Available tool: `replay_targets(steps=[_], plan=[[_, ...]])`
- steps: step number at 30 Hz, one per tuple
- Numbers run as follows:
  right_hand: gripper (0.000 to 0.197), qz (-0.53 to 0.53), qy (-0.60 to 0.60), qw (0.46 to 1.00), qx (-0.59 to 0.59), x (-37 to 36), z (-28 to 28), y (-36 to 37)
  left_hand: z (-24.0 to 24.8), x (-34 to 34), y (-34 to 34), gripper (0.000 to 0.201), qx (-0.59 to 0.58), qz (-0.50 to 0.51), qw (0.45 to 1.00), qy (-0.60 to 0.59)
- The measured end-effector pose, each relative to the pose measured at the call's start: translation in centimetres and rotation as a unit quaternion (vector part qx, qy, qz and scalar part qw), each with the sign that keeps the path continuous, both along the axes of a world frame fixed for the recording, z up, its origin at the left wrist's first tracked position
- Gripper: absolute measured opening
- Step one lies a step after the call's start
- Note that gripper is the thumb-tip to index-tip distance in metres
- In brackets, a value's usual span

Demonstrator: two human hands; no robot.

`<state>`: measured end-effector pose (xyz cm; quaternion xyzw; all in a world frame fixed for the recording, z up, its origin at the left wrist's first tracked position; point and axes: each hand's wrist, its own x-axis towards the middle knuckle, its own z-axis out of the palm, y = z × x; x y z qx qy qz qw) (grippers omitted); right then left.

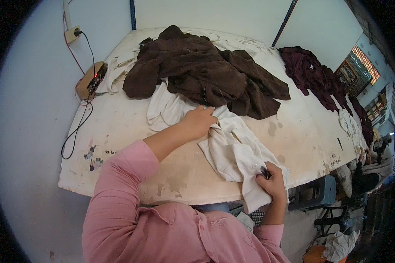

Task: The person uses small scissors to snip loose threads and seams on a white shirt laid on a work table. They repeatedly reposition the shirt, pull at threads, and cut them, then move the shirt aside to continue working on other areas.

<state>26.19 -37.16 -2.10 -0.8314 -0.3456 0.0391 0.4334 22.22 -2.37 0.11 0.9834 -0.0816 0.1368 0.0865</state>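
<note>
Head view, left hand (200, 121) pinches white cloth (239, 151), right hand (274, 180) at four o'clock grips cloth and dark object (264, 172)

You have moderate, even light across the worktable (303, 140), its source outside the view, with only soft shadows beneath the brown cloth (197, 65) and in the folds of the white cloth (245, 153), whose creases are legible to you. The brown cloth reads dark with muted detail, while the latticed opening (366, 65) at upper right glows brighter. Your fisheye lens bows the table's front edge, squeezes the far-right background into soft, indistinct shapes, and leaves black vignetting at the sides and corners.
</note>
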Motion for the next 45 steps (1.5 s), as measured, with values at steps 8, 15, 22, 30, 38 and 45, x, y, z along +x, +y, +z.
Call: replay_targets(steps=[8,15,22,30,38,45], plan=[[0.055,0.018,-0.067,0.984,0.163,-1.1,6.2,8.1,6.9,-10.0,-1.7,0.041,-0.066,-0.082,0.956,-0.275],[0.03,0.163,0.113,0.954,0.226,-6.1,7.1,18.4,8.2,-15.8,0.2,0.033,-0.112,-0.088,0.916,-0.376],[0.021,-0.008,0.209,0.868,0.451,-0.3,11.4,13.6,9.2,-22.5,8.6,0.026,0.024,0.018,0.916,-0.401],[0.03,0.096,0.155,0.886,0.425,-4.6,17.5,15.1,15.0,-21.0,14.0,0.038,-0.145,0.233,0.874,-0.402],[0.03,0.098,0.169,0.806,0.558,1.8,18.1,10.0,5.4,-13.2,9.0,0.066,-0.131,0.264,0.892,-0.342],[0.044,-0.279,-0.113,0.945,0.125,12.1,11.9,-1.9,0.9,-14.2,8.8,0.028,-0.331,0.157,0.928,0.068]])
